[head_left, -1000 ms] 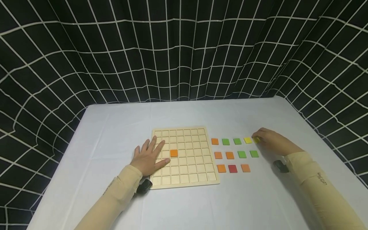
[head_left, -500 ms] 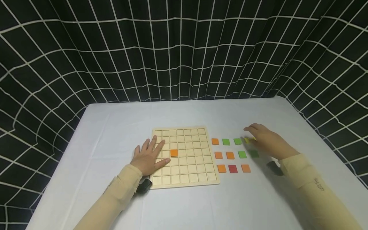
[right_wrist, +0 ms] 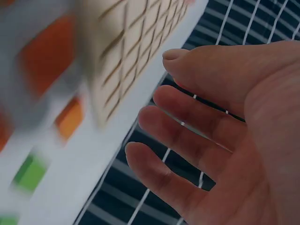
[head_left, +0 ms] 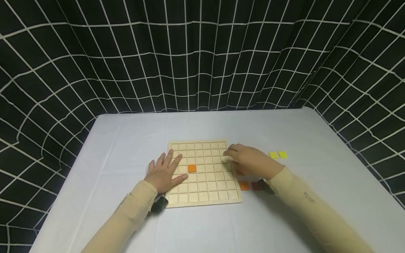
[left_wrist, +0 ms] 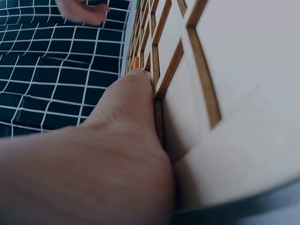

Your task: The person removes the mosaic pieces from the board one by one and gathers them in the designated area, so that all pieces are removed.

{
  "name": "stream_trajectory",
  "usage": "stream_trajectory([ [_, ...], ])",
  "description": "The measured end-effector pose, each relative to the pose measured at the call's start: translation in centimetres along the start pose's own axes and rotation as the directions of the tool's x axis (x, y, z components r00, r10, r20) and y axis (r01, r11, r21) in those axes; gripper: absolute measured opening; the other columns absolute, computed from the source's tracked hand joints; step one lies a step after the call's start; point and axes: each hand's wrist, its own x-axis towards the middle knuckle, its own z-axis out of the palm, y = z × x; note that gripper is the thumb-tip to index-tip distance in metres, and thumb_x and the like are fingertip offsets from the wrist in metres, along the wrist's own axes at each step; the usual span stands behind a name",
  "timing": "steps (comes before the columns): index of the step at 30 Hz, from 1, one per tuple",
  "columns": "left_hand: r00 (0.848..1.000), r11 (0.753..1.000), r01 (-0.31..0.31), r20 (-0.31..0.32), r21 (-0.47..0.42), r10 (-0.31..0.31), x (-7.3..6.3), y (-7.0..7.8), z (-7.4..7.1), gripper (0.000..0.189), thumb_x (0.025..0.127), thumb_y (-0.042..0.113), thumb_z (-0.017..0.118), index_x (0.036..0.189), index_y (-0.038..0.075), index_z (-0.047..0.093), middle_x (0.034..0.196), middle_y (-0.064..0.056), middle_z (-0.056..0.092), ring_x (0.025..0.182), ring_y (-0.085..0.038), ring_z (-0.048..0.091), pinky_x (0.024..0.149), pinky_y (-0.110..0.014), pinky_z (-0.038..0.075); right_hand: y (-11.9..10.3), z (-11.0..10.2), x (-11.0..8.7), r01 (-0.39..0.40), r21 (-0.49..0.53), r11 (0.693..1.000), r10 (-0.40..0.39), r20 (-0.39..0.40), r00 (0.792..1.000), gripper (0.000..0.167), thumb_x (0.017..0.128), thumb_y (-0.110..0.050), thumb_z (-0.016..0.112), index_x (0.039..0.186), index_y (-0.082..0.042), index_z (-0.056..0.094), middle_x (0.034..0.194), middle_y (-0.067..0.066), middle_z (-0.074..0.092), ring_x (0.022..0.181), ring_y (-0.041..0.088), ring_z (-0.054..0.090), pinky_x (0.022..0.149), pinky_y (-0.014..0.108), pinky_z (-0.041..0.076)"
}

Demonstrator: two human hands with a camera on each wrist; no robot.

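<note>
A wooden grid board (head_left: 215, 186) lies on the table, one orange tile (head_left: 192, 168) in a cell left of its middle. My left hand (head_left: 162, 174) rests with spread fingers on the board's left part, thumb just below that tile. Over the board's right edge hovers my right hand (head_left: 250, 160). In the right wrist view the fingers (right_wrist: 164, 133) are loosely bent with nothing between them. Beneath this hand and forearm, an orange tile (head_left: 244, 185) and a red tile (head_left: 255, 186) show in part; other loose tiles are hidden in the head view.
Two yellow tiles (head_left: 277, 155) lie farther right on the white tablecloth (head_left: 196, 228). The right wrist view catches a blurred green tile (right_wrist: 30, 172) and an orange tile (right_wrist: 70, 117) beside the board. A black curtain with white grid lines (head_left: 190, 59) surrounds the table's back and sides.
My right hand has left the yellow tile at the far right and swung left, over the loose tiles to the board's right edge. Both yellow tiles stay on the table. My left hand stays put.
</note>
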Motion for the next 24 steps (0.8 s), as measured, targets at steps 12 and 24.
stream_trajectory([
  [12,1.0,1.0,-0.003,-0.013,0.013,0.003,0.0,0.2,0.2,0.082,0.09,0.071,0.036,0.155,0.026,0.013,0.162,-0.011,0.0,0.146,-0.041,0.008,0.109,-0.069,0.011,-4.8,2.7,6.4,0.158,-0.04,0.987,-0.155,0.07,0.985,0.016,0.091,-0.014,0.065,0.106,-0.01,0.067,0.094,-0.002,0.062,0.084,0.012,0.06,0.076,0.024,0.053],
  [24,1.0,1.0,0.004,0.018,0.023,-0.004,-0.3,0.2,-0.4,0.08,0.092,0.068,0.038,0.155,0.024,0.013,0.161,-0.013,0.0,0.146,-0.042,0.007,0.109,-0.069,0.011,-5.3,3.9,7.7,0.151,-0.026,0.988,-0.148,0.109,0.983,0.022,0.091,-0.015,0.065,0.113,-0.012,0.064,0.096,-0.002,0.06,0.084,0.011,0.059,0.076,0.026,0.053],
])
